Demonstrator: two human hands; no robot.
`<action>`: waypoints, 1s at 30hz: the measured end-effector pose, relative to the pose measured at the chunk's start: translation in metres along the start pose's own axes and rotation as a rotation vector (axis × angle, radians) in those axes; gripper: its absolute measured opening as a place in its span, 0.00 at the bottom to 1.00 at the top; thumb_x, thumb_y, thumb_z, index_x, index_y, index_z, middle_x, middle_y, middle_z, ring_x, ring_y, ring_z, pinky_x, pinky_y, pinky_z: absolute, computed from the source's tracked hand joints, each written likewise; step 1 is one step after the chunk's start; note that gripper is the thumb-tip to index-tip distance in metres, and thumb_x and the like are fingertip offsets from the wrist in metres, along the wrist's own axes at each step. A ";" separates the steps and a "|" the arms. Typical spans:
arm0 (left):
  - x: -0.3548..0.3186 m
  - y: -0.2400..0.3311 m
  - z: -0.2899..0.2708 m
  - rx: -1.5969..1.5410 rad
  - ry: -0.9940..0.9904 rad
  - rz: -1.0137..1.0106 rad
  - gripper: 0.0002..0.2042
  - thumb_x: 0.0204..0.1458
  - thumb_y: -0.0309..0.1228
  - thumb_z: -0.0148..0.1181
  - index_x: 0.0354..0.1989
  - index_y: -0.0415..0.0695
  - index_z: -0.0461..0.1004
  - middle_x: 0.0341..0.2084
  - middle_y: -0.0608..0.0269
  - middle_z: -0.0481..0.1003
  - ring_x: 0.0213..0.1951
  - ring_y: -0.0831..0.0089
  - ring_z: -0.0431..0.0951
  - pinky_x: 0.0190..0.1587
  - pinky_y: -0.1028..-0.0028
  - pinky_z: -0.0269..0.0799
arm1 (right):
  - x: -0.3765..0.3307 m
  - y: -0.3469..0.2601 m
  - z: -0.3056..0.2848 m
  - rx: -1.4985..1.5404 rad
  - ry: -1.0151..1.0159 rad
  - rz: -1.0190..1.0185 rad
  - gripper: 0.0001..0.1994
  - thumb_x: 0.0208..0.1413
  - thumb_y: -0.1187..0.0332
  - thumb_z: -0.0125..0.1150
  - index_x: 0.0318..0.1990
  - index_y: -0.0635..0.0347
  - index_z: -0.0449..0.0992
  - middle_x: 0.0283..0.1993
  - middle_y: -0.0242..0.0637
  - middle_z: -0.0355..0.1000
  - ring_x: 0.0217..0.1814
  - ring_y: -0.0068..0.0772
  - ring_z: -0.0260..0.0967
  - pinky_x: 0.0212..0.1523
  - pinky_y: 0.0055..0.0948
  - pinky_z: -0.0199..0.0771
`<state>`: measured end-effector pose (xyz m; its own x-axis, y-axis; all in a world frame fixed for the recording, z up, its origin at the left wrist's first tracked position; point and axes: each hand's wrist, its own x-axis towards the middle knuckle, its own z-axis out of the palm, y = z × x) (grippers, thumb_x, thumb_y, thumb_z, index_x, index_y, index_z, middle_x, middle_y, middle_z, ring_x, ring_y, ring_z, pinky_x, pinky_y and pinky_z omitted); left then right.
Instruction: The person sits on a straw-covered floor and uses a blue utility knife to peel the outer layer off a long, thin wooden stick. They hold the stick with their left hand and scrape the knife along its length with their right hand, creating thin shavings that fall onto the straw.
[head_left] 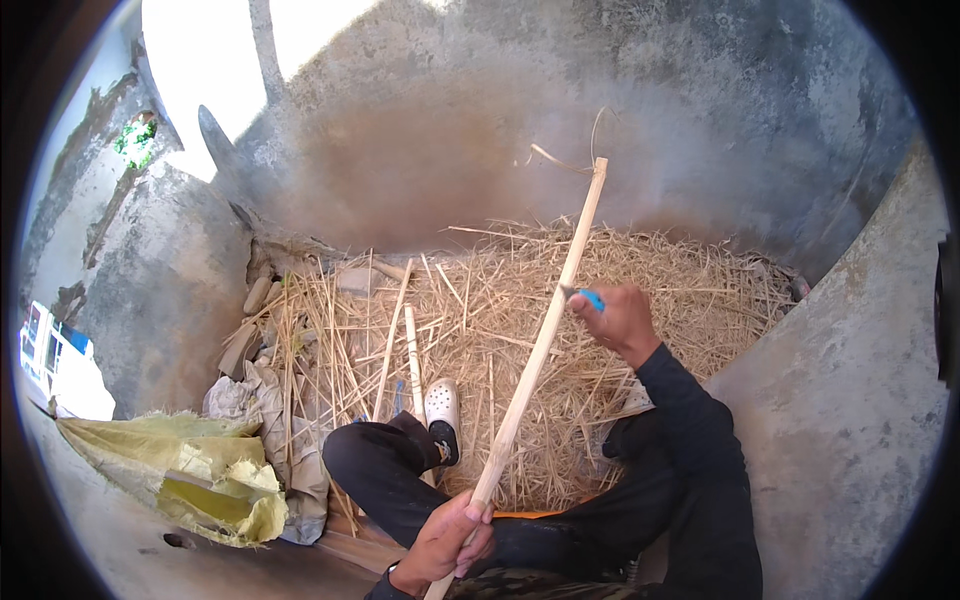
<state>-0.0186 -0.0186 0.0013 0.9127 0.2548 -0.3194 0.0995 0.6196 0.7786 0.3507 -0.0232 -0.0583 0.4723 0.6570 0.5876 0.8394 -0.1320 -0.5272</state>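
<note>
A long pale wooden strip (pixel 531 378) slants up and away from my lap, with a thin curled shaving (pixel 560 160) at its far end. My left hand (pixel 449 541) is closed around its near end, just above my leg. Higher along the strip, my right hand (pixel 618 318) grips a small knife with a blue handle (pixel 592 299). The knife's short dark blade meets the strip's right edge or lies very close to it. My fingers hide most of the handle.
Wood shavings (pixel 680 290) cover the floor ahead, up to a stained concrete wall (pixel 450 130). Loose sticks (pixel 392 340) lie left of the strip. A torn yellow sack (pixel 190 470) is at the left, beside rubble (pixel 240 350). My foot wears a white clog (pixel 441 401).
</note>
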 end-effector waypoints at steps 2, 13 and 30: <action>-0.001 0.001 0.000 0.010 0.016 -0.001 0.12 0.67 0.40 0.37 0.39 0.44 0.60 0.10 0.71 0.57 0.08 0.82 0.53 0.14 0.83 0.50 | -0.019 -0.028 -0.001 0.030 -0.059 -0.117 0.36 0.54 0.29 0.43 0.10 0.52 0.63 0.06 0.33 0.56 0.08 0.34 0.59 0.11 0.34 0.56; -0.015 -0.001 0.006 0.061 0.006 -0.019 0.12 0.66 0.41 0.40 0.38 0.44 0.59 0.09 0.72 0.56 0.08 0.82 0.53 0.15 0.81 0.52 | -0.024 -0.019 0.001 0.018 -0.127 -0.115 0.35 0.55 0.30 0.43 0.15 0.52 0.73 0.08 0.32 0.58 0.10 0.32 0.61 0.13 0.35 0.58; -0.025 0.003 0.018 0.120 0.028 -0.069 0.13 0.66 0.42 0.40 0.39 0.43 0.59 0.10 0.72 0.56 0.09 0.82 0.53 0.13 0.83 0.51 | 0.011 0.023 -0.017 -0.018 0.080 0.016 0.35 0.59 0.34 0.40 0.18 0.55 0.75 0.09 0.35 0.59 0.11 0.38 0.61 0.15 0.37 0.58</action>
<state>-0.0345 -0.0360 0.0215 0.8909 0.2366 -0.3877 0.2095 0.5433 0.8130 0.3794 -0.0321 -0.0534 0.5053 0.5932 0.6268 0.8359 -0.1561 -0.5262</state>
